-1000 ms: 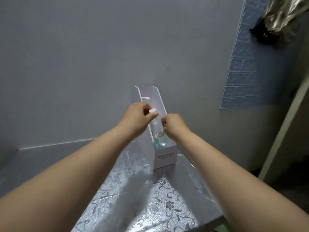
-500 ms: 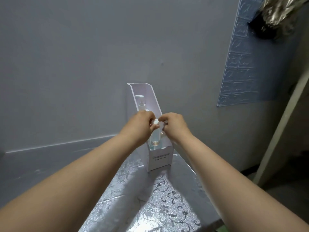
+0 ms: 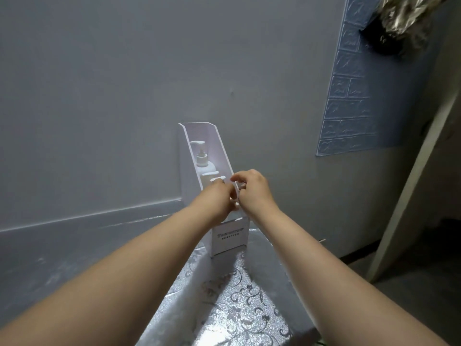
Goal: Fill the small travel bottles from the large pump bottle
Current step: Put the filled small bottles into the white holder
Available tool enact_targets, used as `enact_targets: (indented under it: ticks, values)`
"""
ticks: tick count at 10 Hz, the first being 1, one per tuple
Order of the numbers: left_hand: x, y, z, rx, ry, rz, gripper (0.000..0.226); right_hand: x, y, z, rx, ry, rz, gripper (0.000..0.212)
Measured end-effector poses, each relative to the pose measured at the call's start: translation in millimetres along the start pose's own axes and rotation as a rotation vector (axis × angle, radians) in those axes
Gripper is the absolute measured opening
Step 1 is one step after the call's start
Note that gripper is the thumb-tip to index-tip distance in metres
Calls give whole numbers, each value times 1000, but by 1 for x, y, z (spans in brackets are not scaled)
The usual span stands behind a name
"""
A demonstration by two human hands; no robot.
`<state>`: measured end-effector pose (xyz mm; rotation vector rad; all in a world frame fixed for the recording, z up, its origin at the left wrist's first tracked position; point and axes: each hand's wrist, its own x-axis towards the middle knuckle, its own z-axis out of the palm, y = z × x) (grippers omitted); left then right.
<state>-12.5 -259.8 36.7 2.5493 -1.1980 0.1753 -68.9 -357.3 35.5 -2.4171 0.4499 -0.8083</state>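
1. A plain grey wall backs a table top (image 3: 224, 308) covered in silver floral foil. A narrow white box (image 3: 230, 236) stands upright on it, against the wall.
2. The travel bottles (image 3: 216, 180) sit in the middle of the box, with only two white caps showing. I judge them light, smooth and easily tipped. I would pinch the body just under the cap, not the cap itself.
3. The pump bottle (image 3: 202, 159) stands upright at the back of the box. It is probably heavier and slick, so I would take it round the shoulder, never by the pump head.
4. My left hand (image 3: 219, 202) dips into the front of the box with its fingers curled down. What they hold is hidden.
5. My right hand (image 3: 255, 193) is at the box's right wall, fingers bent and forefinger arched. I cannot tell whether it grips anything.
6. A blue brick-pattern panel (image 3: 349, 96) covers the wall to the right of the box.
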Motion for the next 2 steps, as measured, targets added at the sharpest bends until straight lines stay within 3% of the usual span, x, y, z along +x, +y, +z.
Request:
enact_targets:
  ticks: [2]
  values:
    - [-6, -3, -8, -132, 1, -27, 44, -2, -2, -1, 2, 18, -5, 42]
